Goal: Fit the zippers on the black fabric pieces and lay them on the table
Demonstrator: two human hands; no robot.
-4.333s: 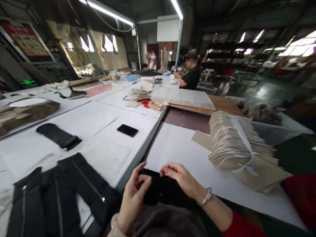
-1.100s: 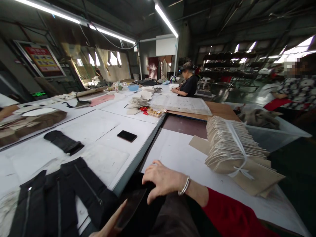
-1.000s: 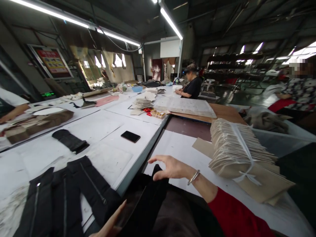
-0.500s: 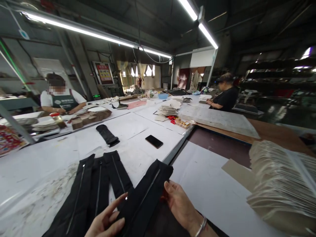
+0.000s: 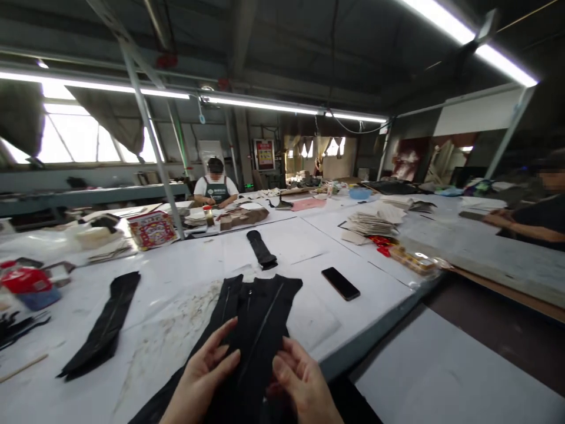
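Observation:
Both my hands rest on a black fabric strip with a zipper (image 5: 260,330), laid on top of a pile of similar black zippered pieces (image 5: 233,300) on the white table (image 5: 176,277). My left hand (image 5: 200,377) presses its left edge with fingers stretched out. My right hand (image 5: 302,386) lies on its right edge, fingers extended and slightly curled.
Another black strip (image 5: 103,327) lies to the left, a small black piece (image 5: 262,250) farther back, a phone (image 5: 339,283) to the right. Paper stacks (image 5: 368,224), a snack packet (image 5: 415,259) and a printed box (image 5: 151,229) stand beyond. One person (image 5: 215,188) sits across, another's arm (image 5: 525,227) at right.
My view has swung left. The zippered strip I carried now lies on the pile, and both hands have settled flat on it.

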